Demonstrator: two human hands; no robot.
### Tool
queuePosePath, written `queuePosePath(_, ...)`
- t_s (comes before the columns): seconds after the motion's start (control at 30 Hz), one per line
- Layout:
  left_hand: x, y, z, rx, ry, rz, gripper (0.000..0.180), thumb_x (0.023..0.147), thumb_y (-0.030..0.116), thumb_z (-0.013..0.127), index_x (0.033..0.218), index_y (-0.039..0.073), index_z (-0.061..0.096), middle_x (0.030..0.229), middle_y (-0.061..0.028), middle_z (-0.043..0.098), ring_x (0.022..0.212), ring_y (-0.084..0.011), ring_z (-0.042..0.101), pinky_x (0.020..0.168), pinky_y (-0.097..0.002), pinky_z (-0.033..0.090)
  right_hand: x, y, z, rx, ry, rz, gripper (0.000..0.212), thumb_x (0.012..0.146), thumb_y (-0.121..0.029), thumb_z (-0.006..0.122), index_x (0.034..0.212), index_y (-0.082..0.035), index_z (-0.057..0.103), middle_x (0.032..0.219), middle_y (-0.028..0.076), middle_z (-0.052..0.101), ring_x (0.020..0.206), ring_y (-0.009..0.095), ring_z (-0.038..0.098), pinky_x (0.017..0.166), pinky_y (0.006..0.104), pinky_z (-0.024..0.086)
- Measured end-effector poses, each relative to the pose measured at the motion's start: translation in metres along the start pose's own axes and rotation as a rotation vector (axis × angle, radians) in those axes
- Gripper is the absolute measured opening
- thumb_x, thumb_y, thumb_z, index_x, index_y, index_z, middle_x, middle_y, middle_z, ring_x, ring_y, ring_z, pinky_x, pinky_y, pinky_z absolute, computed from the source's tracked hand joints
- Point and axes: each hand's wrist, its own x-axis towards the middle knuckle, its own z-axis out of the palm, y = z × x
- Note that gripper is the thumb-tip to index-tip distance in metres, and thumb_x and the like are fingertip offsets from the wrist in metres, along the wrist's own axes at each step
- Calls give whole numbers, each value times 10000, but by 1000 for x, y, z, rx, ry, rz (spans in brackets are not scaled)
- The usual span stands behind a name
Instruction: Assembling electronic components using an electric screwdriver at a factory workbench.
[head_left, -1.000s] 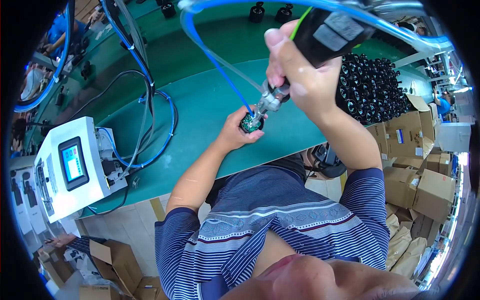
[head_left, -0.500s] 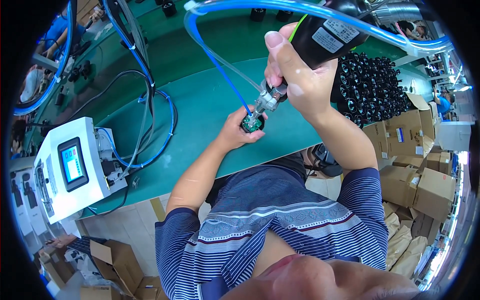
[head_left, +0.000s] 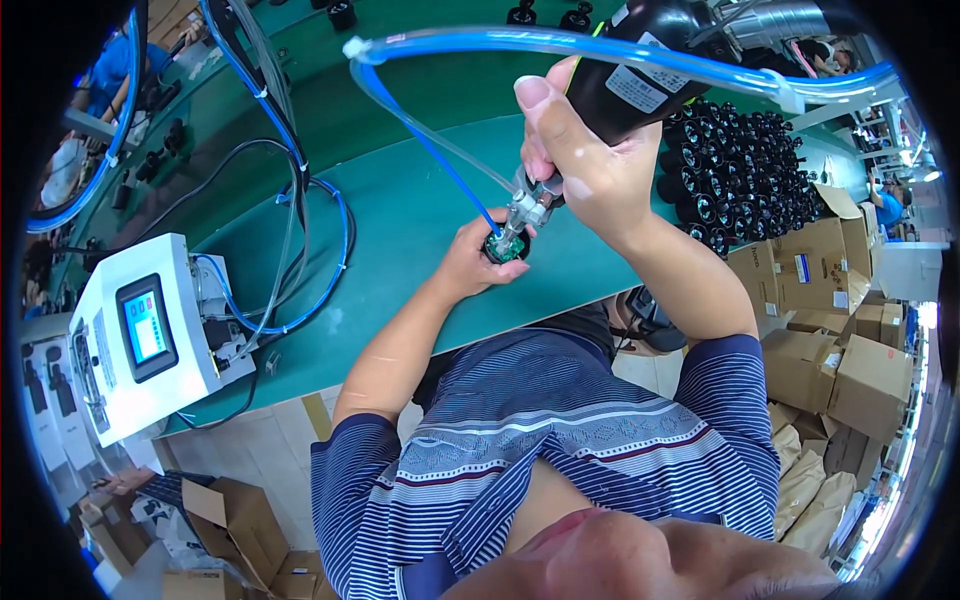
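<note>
My left hand [head_left: 474, 262] is closed round a small round black housing with a green circuit board [head_left: 513, 248] inside, held low over the green table. In my right hand [head_left: 590, 160] is a black power screwdriver [head_left: 620, 95] with pale labels, gripped round its body and tilted. Its metal nose [head_left: 527, 208] points down to the left and reaches the board in the housing. A blue air hose [head_left: 430, 150] and a clear tube run down to that nose. The screw and the very tip are too small to make out.
A white machine with a lit screen [head_left: 147, 326] stands at the table's left, with cables and coiled blue hose [head_left: 340, 240] beside it. Many black round parts [head_left: 715, 170] stand in rows at the right. Cardboard boxes [head_left: 800, 270] are stacked beyond them. The thick blue hose arches overhead.
My right hand and the screwdriver have shifted slightly left, and the tool is a little more upright. The hose has swung left with them. My left hand stays almost where it was.
</note>
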Motion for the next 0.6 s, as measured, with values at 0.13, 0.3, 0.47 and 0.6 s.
queuePosePath(0.13,0,-4,-5,-2,-17,-15,628,693,28,854,1271,61,611,1131,-75,729,923,-205,656,875,-308,518,10,-15,0,16,9,0,68,990,-46,673,1009,-40,608,600,31,548,449,112,485,459,243,433)
queuePosePath(0.3,6,0,1,285,134,259,687,689,33,867,1318,62,593,1164,-83,713,972,-232,657,898,-330,521,24,-46,2,217,72,141,127,1003,-95,677,984,-42,563,601,21,548,407,115,478,406,245,422)
queuePosePath(0.47,3,4,4,197,207,225,682,686,35,875,1313,59,609,1186,-93,704,997,-255,663,910,-359,531,14,-37,6,109,81,107,64,987,-43,674,1003,-42,612,604,29,533,453,114,469,455,250,427)
queuePosePath(0.6,-1,6,2,182,166,129,628,683,28,876,1261,49,632,1210,-109,695,1027,-263,666,932,-370,532,13,-34,10,142,71,64,68,983,-43,681,1004,-42,617,609,29,522,456,115,457,450,257,423)
